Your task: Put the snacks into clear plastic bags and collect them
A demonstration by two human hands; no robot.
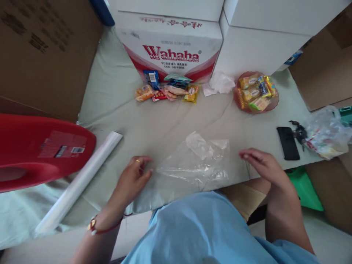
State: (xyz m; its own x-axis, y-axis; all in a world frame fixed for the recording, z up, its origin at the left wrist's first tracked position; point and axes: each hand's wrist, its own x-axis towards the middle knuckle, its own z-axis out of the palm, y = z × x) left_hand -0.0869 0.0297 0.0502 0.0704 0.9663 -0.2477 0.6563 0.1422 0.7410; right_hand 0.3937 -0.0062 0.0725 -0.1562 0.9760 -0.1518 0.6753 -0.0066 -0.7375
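Observation:
A clear plastic bag [189, 165] lies flat and wrinkled on the cloth in front of me, with a crumpled whitish patch [199, 145] at its upper part; I cannot tell whether that is tissue or bunched plastic. My left hand [134, 176] hovers just left of the bag, fingers bent and apart, holding nothing. To the bag's right is my right hand [261, 163], raised above the table edge, its fingers stretched out and nothing in them. Neither hand touches the bag.
Wrapped snacks [173, 88] lie before a Wahaha water carton [173, 51]. Crumpled tissue [220, 83] sits beside a pink bowl [239, 104] of snacks. At right are a black phone [288, 143], keys [300, 132] and a filled plastic bag [327, 132]. A white roll [82, 179] lies near a red plastic object [55, 128].

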